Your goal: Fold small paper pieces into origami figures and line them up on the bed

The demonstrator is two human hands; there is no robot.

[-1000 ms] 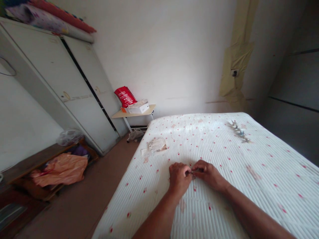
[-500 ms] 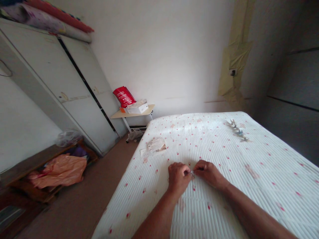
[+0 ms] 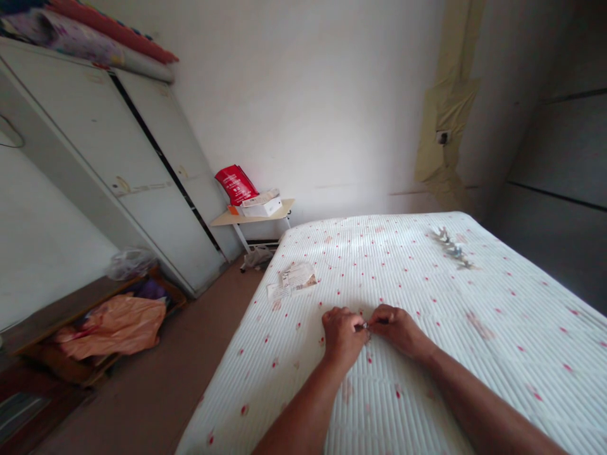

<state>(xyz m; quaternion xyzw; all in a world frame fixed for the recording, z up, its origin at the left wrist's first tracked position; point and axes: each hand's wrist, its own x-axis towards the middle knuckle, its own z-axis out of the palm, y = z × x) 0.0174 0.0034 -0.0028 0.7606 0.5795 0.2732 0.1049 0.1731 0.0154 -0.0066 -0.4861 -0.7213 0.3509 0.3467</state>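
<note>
Over the near middle of a white quilted bed [image 3: 379, 278] with small red flowers, my two hands meet almost fingertip to fingertip. My left hand [image 3: 343, 333] is closed in a pinch around a tiny shiny object [image 3: 365, 325], too small to name. From the other side, my right hand [image 3: 396, 327] pinches at the same spot, its fingers closed and touching or nearly touching the object. What lies inside the right fingertips is hidden.
Printed paper pieces [image 3: 298, 277] lie at the bed's left. Several small grey-white items [image 3: 453, 249] sit in a row at the back right. Beyond the bed, a small table [image 3: 246, 218] holds a red bag [image 3: 237, 184] and a white box [image 3: 262, 206].
My left hand has shifted very slightly to the right, towards my right hand. My right hand has hardly moved.
</note>
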